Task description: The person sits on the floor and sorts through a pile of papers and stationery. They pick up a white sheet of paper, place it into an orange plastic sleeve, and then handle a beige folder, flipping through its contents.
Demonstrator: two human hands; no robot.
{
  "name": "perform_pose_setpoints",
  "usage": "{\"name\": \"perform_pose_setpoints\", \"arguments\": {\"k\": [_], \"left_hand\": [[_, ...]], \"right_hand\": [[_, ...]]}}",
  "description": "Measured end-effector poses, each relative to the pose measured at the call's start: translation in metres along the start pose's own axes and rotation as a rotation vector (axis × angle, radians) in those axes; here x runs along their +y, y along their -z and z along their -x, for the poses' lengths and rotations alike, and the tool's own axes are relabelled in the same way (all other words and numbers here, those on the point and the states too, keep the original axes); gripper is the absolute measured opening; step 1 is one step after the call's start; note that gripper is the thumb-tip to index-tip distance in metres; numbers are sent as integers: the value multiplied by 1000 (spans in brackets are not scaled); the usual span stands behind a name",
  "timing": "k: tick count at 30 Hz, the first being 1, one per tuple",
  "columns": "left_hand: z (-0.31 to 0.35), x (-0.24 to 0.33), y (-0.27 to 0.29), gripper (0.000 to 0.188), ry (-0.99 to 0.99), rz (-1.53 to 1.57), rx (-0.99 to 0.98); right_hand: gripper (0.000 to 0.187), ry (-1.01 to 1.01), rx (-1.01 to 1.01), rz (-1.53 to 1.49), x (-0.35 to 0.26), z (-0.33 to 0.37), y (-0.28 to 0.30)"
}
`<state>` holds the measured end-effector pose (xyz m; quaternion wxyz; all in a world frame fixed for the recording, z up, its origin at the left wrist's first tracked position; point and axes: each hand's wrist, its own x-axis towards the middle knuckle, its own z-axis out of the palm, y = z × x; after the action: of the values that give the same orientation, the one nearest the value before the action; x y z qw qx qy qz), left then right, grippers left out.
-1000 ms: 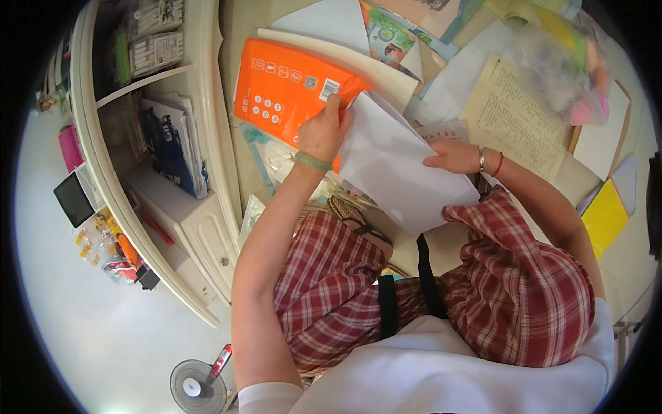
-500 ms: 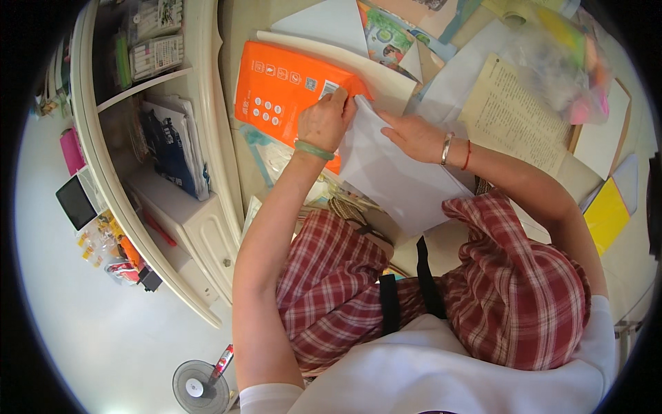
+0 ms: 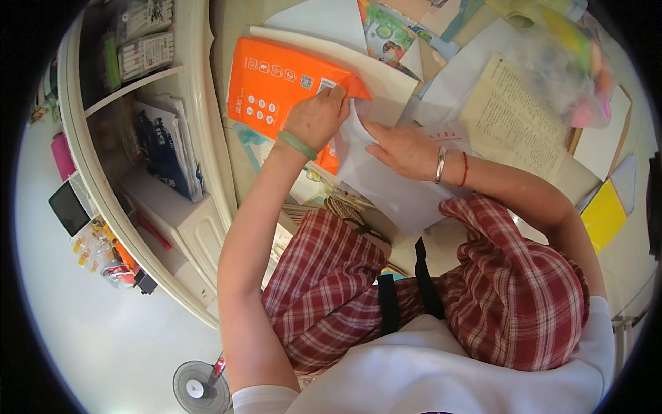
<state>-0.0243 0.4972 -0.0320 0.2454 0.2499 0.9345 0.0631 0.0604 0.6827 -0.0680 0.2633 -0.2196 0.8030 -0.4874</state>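
Note:
My left hand [image 3: 318, 119], with a green bangle at the wrist, is closed on the open right end of an orange package [image 3: 276, 79] with white printed icons. Against that end lie loose white paper sheets [image 3: 386, 190], their upper left corner next to my left fingertips. My right hand [image 3: 408, 150], wearing a silver bangle and a red string, pinches the upper edge of the sheets between thumb and fingers. Red print shows on a sheet just beyond this hand. Whether the sheets reach inside the package is hidden by my left hand.
A yellowed printed sheet [image 3: 514, 114], a clear plastic bag [image 3: 562, 69] with colourful contents and a yellow folder [image 3: 607, 214] lie to the right. Picture books and papers [image 3: 389, 34] spread beyond the package. At left stands a cream cabinet [image 3: 217, 138] with open shelves.
My right hand has shifted slightly left and down, and red print has come into sight beside it. The left hand keeps its grip at the package's end.

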Motion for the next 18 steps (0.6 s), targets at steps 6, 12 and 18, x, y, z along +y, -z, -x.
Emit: {"name": "perform_pose_setpoints", "arguments": {"k": [6, 12, 18], "left_hand": [[-2, -2, 16, 19, 3, 29, -122], [-1, -3, 15, 19, -23, -27, -44], [-1, 0, 13, 19, -27, -62, 13]], "right_hand": [[59, -72, -91, -9, 2, -3, 0], [64, -123, -147, 3, 25, -23, 7], [56, -130, -104, 7, 36, -30, 12]]}}
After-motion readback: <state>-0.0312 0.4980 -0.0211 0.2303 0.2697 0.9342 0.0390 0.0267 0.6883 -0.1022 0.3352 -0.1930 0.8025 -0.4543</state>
